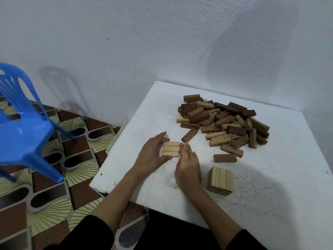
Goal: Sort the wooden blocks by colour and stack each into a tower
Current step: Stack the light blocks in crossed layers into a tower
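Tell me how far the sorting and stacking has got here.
Early. Done: a short light-wood stack stands near the table's front edge. In hand: the left hand and right hand press together a row of three light blocks. Left: the mixed pile, including every dark block, remains unsorted.

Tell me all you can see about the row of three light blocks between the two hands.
The row of three light blocks looks like pale, unpainted wood. The blocks lie flat, side by side with long sides together, on the white table near its left edge. The left hand touches their left ends with curved fingers; the right hand presses straight fingers against their right ends. Nothing lies on top of them.
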The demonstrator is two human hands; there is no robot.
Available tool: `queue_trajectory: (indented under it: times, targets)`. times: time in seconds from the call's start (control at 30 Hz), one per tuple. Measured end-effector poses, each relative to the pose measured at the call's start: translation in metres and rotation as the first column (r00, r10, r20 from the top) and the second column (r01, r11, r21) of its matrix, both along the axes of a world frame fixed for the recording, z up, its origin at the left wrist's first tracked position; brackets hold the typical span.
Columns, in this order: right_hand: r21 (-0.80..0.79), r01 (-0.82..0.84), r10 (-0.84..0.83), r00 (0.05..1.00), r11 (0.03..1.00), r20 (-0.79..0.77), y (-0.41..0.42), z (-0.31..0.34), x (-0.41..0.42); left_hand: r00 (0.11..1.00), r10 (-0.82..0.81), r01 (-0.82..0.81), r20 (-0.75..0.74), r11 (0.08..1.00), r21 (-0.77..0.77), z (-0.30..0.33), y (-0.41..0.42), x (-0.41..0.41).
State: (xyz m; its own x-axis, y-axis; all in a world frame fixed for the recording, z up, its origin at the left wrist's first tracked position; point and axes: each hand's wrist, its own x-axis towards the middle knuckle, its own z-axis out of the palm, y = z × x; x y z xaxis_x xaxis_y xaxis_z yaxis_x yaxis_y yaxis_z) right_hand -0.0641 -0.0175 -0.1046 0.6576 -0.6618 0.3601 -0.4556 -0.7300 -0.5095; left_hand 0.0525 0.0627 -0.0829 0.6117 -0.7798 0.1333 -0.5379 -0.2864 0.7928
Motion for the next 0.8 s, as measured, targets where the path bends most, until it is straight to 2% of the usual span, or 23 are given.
queue_trajectory:
  times: [0.37, 0.8]
  targets:
    - [-0.004, 0.004, -0.004, 0.999, 1.0, -0.036, 0.001, 0.004, -0.001, 0.999, 0.039, -0.039, 0.01, 0.999, 0.007, -0.001, -0.002, -0.001]
    - [0.07, -0.012, 0.017, 0.998, 0.997, -0.059, 0.003, 0.01, -0.001, 0.999, 0.032, -0.033, 0.024, 0.999, 0.038, 0.0, -0.002, -0.002]
